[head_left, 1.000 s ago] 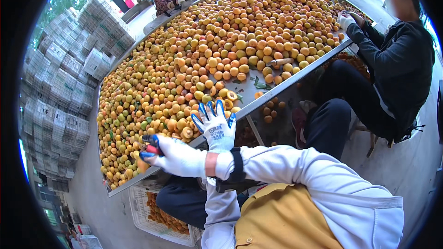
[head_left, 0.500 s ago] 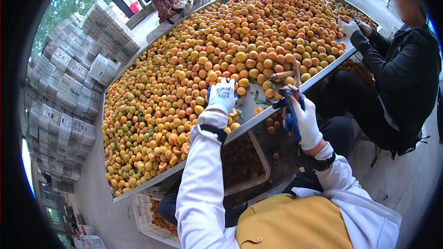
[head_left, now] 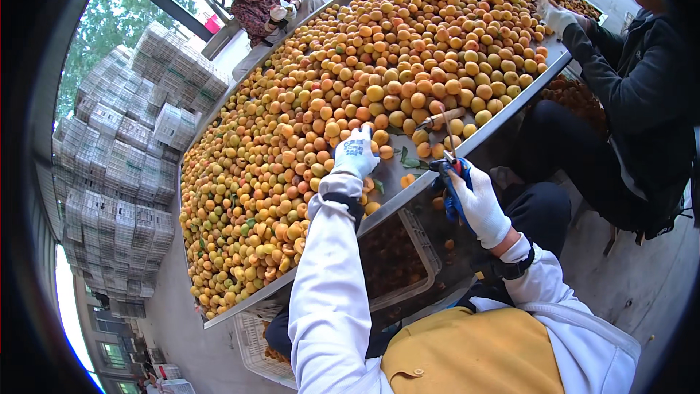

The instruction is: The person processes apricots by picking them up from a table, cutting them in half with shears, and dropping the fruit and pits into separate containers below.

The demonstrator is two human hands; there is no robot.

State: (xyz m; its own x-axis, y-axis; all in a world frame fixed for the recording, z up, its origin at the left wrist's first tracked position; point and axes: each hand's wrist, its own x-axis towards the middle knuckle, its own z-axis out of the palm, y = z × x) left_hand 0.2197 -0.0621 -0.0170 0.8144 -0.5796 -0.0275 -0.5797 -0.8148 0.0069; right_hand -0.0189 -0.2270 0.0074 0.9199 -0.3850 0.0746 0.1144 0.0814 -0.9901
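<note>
My left hand [head_left: 356, 153], in a white glove with blue on it, reaches into the near edge of a heap of apricots [head_left: 321, 146]. Its fingers curl down over an apricot, largely hidden by the hand. My right hand [head_left: 477, 208], also gloved, is closed around blue-handled pliers [head_left: 453, 193] with dark jaws, just off the table's near edge. Beyond the pliers, a wooden-handled tool [head_left: 441, 118] lies on the fruit. Split apricot pieces [head_left: 407, 178] and green leaves [head_left: 410, 160] rest on bare metal between my hands.
The metal table [head_left: 503, 113] has a raised rim. Below it stand a crate [head_left: 423, 277] of dark pieces and a white basket [head_left: 251, 343]. One person [head_left: 627, 102] works at the right, another [head_left: 259, 11] at the far side. Stacked crates [head_left: 120, 168] fill the left.
The whole view has shifted a little, so the table sits further right. My left hand stays at the fruit; the pliers, still in my right hand, stay near the rim.
</note>
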